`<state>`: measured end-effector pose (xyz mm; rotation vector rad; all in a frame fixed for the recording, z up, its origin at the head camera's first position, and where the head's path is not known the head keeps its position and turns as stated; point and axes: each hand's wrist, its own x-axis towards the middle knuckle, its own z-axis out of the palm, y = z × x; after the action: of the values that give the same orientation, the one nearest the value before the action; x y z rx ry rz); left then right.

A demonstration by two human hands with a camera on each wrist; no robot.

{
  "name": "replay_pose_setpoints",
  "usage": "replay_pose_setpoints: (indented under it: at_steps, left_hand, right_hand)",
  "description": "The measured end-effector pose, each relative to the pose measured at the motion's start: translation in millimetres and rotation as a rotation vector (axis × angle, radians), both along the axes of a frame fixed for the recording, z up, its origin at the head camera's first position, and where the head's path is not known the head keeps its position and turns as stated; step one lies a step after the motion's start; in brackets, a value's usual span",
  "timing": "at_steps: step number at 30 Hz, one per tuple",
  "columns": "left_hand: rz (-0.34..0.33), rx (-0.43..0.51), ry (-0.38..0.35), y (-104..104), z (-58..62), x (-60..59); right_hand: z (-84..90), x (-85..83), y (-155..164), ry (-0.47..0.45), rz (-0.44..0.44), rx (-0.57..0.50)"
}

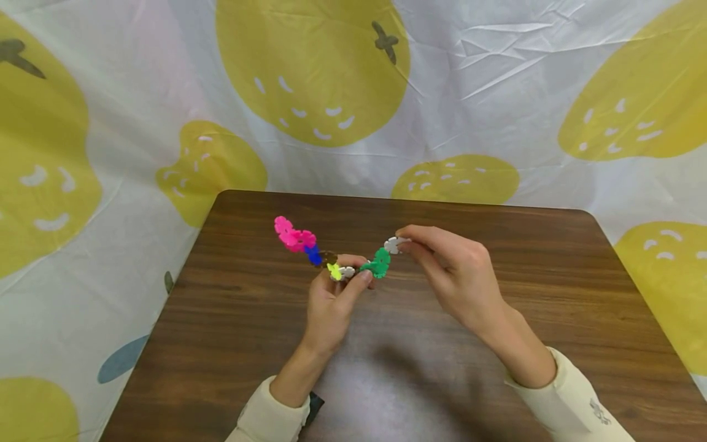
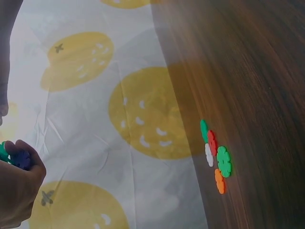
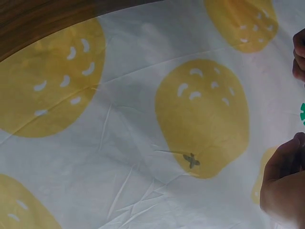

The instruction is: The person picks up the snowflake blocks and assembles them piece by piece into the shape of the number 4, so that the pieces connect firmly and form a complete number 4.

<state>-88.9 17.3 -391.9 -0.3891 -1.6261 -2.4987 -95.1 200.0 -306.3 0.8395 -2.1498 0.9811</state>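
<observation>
A curved chain of flower-shaped interlocking discs is held up over the table. It runs from pink discs [image 1: 294, 236] through a blue disc [image 1: 313, 255], a brown disc [image 1: 328, 258], a yellow disc [image 1: 334, 271] and a white disc [image 1: 347, 272] to green discs [image 1: 378, 264]. My left hand [image 1: 327, 310] grips this chain near the green end, thumb in front, its fingers partly hidden behind. Between thumb and forefinger, my right hand [image 1: 466, 276] pinches another white disc [image 1: 394, 245], whose edge meets the upper green disc.
In the left wrist view, several loose discs lie on the wooden table, among them a red disc [image 2: 212, 142], a green disc [image 2: 224, 161] and an orange disc [image 2: 219, 181]. A fruit-print cloth [image 1: 342, 166] hangs behind the brown table [image 1: 221, 331].
</observation>
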Motion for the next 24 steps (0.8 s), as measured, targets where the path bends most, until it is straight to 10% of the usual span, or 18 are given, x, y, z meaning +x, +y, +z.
replay_pose_setpoints:
  at_steps: [24]
  left_hand:
    - [-0.007, 0.000, -0.002, -0.3, -0.6, 0.8]
  right_hand:
    - [-9.3, 0.6, -2.3, 0.042, -0.002, 0.055]
